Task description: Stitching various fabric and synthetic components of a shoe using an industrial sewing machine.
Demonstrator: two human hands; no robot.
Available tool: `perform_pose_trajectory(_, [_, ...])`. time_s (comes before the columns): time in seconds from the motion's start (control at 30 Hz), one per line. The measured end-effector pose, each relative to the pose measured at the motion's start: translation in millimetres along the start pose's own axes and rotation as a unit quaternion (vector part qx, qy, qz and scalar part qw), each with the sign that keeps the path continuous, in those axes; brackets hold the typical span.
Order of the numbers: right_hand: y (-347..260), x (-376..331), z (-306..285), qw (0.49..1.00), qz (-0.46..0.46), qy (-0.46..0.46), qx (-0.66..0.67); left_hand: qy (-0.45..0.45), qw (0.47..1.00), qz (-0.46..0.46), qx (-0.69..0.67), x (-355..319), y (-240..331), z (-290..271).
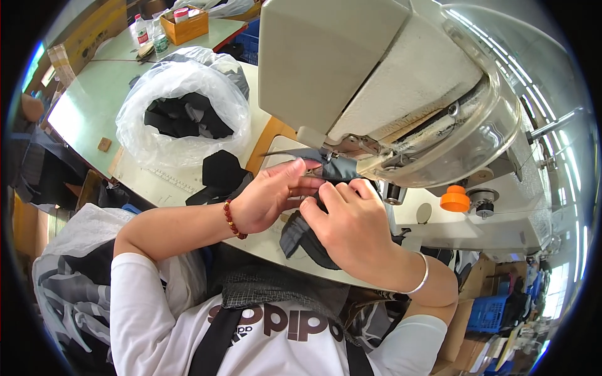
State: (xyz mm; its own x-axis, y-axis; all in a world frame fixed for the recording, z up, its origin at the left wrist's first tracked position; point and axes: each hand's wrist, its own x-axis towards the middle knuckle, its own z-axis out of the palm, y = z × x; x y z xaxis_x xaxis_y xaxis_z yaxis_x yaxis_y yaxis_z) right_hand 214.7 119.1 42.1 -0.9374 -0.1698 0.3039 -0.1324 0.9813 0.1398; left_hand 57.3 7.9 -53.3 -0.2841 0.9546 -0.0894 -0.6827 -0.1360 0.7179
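Below the needle area of a beige sewing machine (376, 81), a dark grey fabric piece (340, 169) lies on the machine bed. My left hand (273, 195) is at the left side of this fabric, its thumb and fingers closed on the edge. Close beside it, my right hand (351, 222) has its fingers curled over the fabric's near edge. A black ribbed part of the fabric (300, 237) hangs below my right hand over the white tabletop (263, 229). My fingertips partly hide the spot where the cloth is held.
A clear plastic bag (141, 135) of dark cut pieces stands left of the machine, with loose black pieces (221, 177) in front. Farther back, a green table (81, 116) holds a wooden box (185, 26) and bottles. An orange knob (454, 199) sits at the right.
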Motion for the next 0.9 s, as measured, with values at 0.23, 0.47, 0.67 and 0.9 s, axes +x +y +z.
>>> perform_pose_trajectory(0.23, [-11, -10, 13, 0.998, -0.015, 0.066, 0.01, 0.046, 0.996, -0.052, -0.056, 3, 15, -3])
perform_pose_trajectory(0.47, [-20, -14, 22, 0.998, -0.026, 0.048, 0.026, 0.081, 0.99, 0.062, 0.096, 1, 8, -5])
perform_pose_trajectory(0.67, [-11, -19, -16, 0.998, -0.012, -0.005, 0.062, 0.059, 0.983, 0.057, 0.163, 1, 13, -11])
perform_pose_trajectory(0.9, [39, -29, -31, 0.983, 0.088, -0.091, 0.13, 0.043, 0.998, 0.032, 0.028, 2, 11, -8])
